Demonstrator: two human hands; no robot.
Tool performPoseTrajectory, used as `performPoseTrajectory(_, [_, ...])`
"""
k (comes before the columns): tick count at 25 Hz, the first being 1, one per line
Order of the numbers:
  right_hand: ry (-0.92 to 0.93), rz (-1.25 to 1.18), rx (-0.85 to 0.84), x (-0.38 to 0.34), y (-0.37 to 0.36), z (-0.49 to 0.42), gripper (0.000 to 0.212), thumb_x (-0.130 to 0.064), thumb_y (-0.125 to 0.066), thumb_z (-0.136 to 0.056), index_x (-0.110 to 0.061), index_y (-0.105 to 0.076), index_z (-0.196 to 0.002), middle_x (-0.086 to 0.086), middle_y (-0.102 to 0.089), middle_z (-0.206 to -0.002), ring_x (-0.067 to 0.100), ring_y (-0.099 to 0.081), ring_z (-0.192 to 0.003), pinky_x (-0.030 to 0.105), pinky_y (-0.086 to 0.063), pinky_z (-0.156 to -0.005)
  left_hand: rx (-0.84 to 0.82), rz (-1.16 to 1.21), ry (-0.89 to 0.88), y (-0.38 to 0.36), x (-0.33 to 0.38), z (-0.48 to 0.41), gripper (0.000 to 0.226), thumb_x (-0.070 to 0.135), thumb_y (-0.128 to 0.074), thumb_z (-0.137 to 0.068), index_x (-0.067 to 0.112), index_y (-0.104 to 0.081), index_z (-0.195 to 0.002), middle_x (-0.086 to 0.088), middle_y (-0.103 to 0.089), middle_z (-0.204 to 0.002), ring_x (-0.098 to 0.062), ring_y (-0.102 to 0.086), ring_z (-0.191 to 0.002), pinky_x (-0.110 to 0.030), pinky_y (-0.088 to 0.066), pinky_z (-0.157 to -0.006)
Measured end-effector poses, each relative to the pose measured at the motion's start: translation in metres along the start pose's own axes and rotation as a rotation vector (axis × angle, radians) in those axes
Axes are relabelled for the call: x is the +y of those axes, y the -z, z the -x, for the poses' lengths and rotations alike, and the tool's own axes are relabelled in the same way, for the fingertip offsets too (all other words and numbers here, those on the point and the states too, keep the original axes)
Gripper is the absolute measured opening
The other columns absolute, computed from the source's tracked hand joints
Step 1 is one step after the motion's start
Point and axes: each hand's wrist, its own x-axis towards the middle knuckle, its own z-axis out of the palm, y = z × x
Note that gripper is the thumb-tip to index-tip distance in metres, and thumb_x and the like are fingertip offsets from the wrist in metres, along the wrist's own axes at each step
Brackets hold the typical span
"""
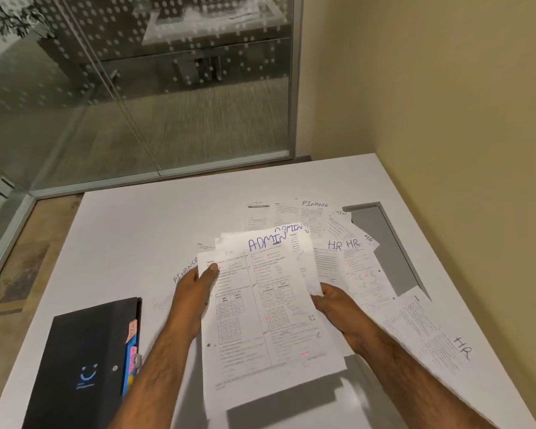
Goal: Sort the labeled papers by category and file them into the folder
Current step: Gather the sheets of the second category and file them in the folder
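I hold a small stack of printed sheets marked ADMIN (270, 308) above the white table. My left hand (195, 286) grips its left edge with the thumb on top. My right hand (334, 308) pinches its right edge. Behind the stack, loose papers lie fanned out: sheets marked HR (353, 261), one marked FINANCE (313, 212) at the back, another FINANCE sheet (183, 272) partly hidden under my left hand, and an HR sheet (437, 339) at the right. A closed black folder (84, 363) with coloured tabs at its edge lies at the front left.
The white table (136, 230) meets a yellow wall on the right and a glass partition at the back. A grey rectangular cutout (384, 243) sits in the tabletop at the right, partly covered by papers.
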Motion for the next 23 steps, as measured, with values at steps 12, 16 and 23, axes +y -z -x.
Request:
performPoseTrajectory(12, [0.249,0.331,0.231,0.004,-0.016,-0.01,0.03,-0.01,-0.07,-0.091,-0.019,-0.073,-0.119,-0.004,-0.079,-0.11,0.015,-0.074,-0.105,0.038,-0.058,-0.097,-0.06,0.041,-0.244,-0.017,-0.018,0.043,0.024,0.012,-0.072,-0.089,0.018,-0.072,-0.112,-0.002,-0.079,-0.107,-0.023,-0.074,-0.101,-0.033,-0.059,-0.08])
performPoseTrajectory(16, [0.298,0.307,0.359,0.006,-0.019,-0.015,0.018,-0.011,-0.074,-0.09,-0.025,-0.072,-0.101,-0.004,-0.077,-0.101,0.009,-0.072,-0.094,0.018,-0.056,-0.079,-0.066,0.033,-0.31,-0.016,-0.022,0.052,0.03,0.009,-0.078,-0.085,0.022,-0.069,-0.111,0.007,-0.079,-0.106,-0.009,-0.073,-0.099,-0.027,-0.057,-0.085])
performPoseTrajectory(23, [0.311,0.364,0.39,0.028,-0.011,-0.019,0.032,-0.001,-0.064,-0.089,-0.02,-0.07,-0.114,-0.007,-0.076,-0.103,0.009,-0.071,-0.098,0.029,-0.053,-0.088,-0.128,-0.159,-0.265,-0.017,-0.066,0.053,0.03,0.007,-0.076,-0.088,0.03,-0.073,-0.107,0.013,-0.078,-0.107,-0.005,-0.072,-0.104,-0.031,-0.053,-0.095])
